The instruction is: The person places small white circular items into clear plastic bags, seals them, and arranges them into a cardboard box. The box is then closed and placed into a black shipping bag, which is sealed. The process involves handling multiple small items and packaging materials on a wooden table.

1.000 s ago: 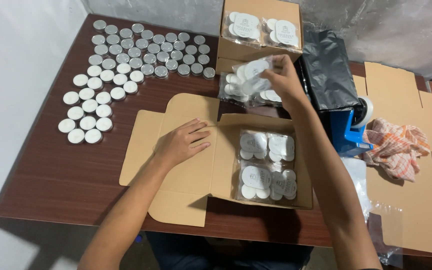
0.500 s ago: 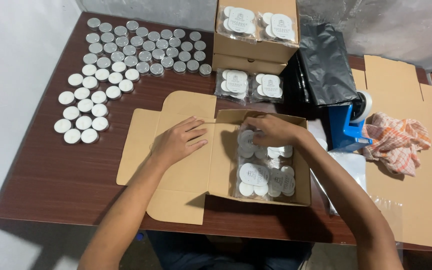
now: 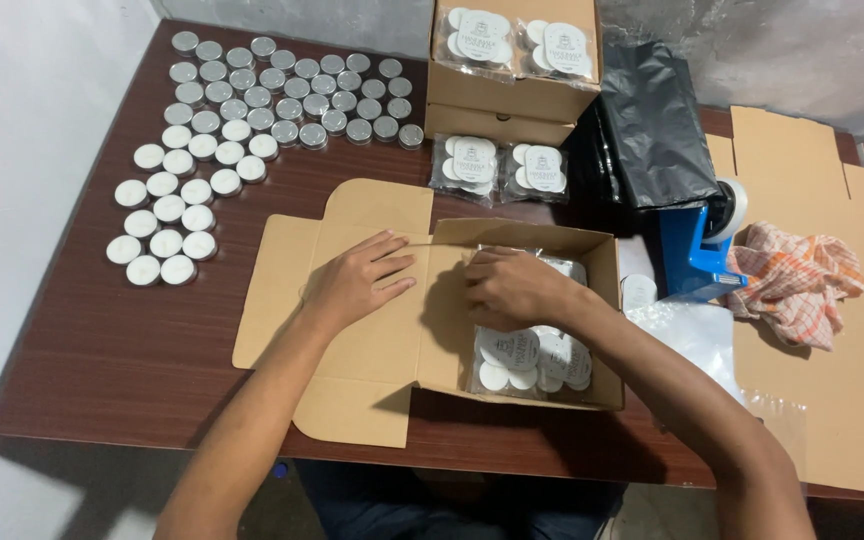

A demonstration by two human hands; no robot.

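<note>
Cardboard box [image 3: 452,330], plain brown, open, with its lid and side flaps spread flat; it stands at the near edge of the dark wooden table [image 3: 82,340], about midway along. Inside it: clear packets of white tealight candles [image 3: 527,360], each bearing a round white label; two packets show plainly near the front wall, and more may lie under the hand, though the view there is blocked. Left hand [image 3: 357,280]: laid palm down and flat on the opened lid, fingers spread, grasping nothing. Right hand [image 3: 512,285]: reaching into the box at its far wall, fingers curled down onto the packets; whether they are closed round one cannot be told. Two further packets [image 3: 497,168] lie on the table just beyond the box, and two more sit on top of a stack of closed boxes [image 3: 512,95] at the far edge. Loose tealights [image 3: 252,110] stand in rows at the far left corner, too many to count with certainty. Toward the right edge: one black plastic bag [image 3: 652,120], one blue tape dispenser [image 3: 702,245], one checked orange cloth [image 3: 797,280], flat cardboard blanks [image 3: 832,400].
</note>
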